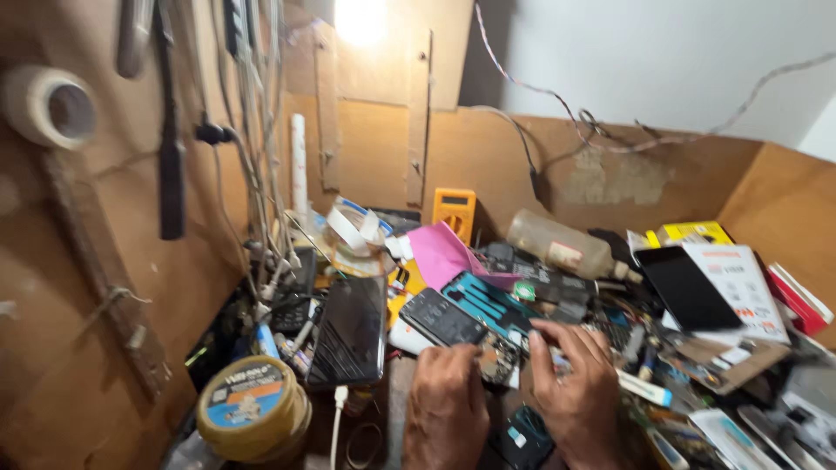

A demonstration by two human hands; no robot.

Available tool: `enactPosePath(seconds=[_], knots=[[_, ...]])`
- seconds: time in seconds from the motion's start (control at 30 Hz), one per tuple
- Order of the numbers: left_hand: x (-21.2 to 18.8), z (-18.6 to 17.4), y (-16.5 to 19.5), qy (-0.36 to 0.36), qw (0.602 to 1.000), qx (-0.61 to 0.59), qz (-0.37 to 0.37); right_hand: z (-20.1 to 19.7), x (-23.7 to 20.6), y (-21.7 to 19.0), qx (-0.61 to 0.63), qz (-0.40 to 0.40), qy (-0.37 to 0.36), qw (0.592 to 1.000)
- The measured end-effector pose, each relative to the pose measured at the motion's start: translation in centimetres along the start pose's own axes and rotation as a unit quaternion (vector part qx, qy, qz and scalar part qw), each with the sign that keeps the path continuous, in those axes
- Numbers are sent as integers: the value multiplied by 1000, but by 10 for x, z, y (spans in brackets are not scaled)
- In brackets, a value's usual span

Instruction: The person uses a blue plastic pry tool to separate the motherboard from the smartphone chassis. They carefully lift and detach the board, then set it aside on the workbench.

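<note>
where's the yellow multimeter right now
The yellow multimeter stands propped against the brown back wall, centre of the head view, just behind the pink sheet and left of the lying plastic bottle.

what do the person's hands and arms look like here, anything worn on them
Both hands are bare: no gloves on the left hand or the right hand, and no ring that I can make out on the fingers, though the picture is somewhat blurred. No watch, strap or band shows at either wrist. No sleeve edge is in view; the wrists run out of the bottom of the picture uncovered.
</note>
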State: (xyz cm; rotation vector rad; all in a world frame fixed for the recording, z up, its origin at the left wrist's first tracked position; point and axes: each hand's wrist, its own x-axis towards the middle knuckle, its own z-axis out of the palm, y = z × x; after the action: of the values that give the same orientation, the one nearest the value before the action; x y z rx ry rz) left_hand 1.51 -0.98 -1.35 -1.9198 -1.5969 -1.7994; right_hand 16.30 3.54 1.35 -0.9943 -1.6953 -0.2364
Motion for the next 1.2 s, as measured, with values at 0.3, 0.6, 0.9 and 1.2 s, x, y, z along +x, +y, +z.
enactPosePath(seconds=[0.3, 0.6, 0.9, 1.2], knots=[[8, 4, 13, -32, 999, -4, 2, 8, -4, 12, -9, -15, -14, 1000], [55, -42, 30, 55, 970, 233, 48, 5, -4, 10, -21, 18, -39, 999], [108, -98, 1, -232, 829, 393, -324, 3, -2, 8, -20, -18, -35, 999], [100, -95, -14, -274, 821, 333, -373, 2, -1, 9, -15, -27, -45, 998]])
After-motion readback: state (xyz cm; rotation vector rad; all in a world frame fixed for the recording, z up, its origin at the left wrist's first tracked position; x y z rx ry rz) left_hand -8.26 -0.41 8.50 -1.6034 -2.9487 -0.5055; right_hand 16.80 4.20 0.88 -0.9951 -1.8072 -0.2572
